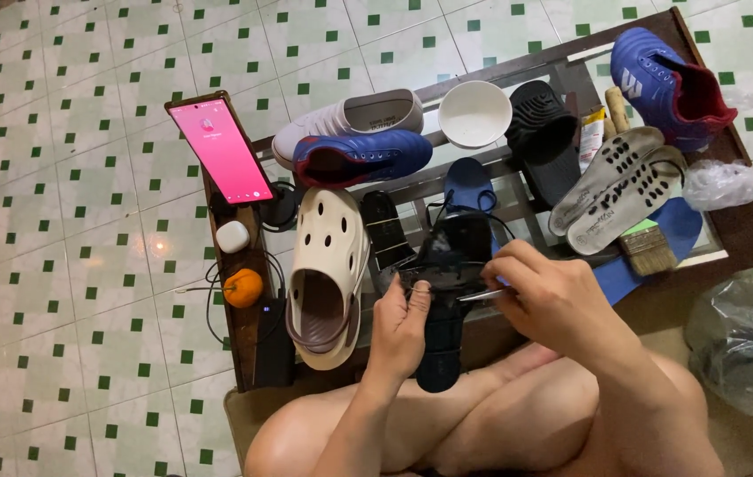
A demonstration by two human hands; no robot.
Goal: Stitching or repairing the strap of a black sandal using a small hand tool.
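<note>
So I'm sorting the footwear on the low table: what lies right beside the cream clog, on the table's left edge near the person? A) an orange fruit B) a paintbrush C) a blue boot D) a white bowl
A: the small orange fruit sits on the wooden rim just left of the cream clog; the bowl, brush and boot lie farther off.

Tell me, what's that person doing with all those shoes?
A person sits cross-legged at a low glass table covered with footwear. Their left hand holds a dark sandal over their lap, and their right hand presses a thin metal tool against it. A cream clog, blue sports shoes, insoles, a brush and a white bowl lie around.
</note>
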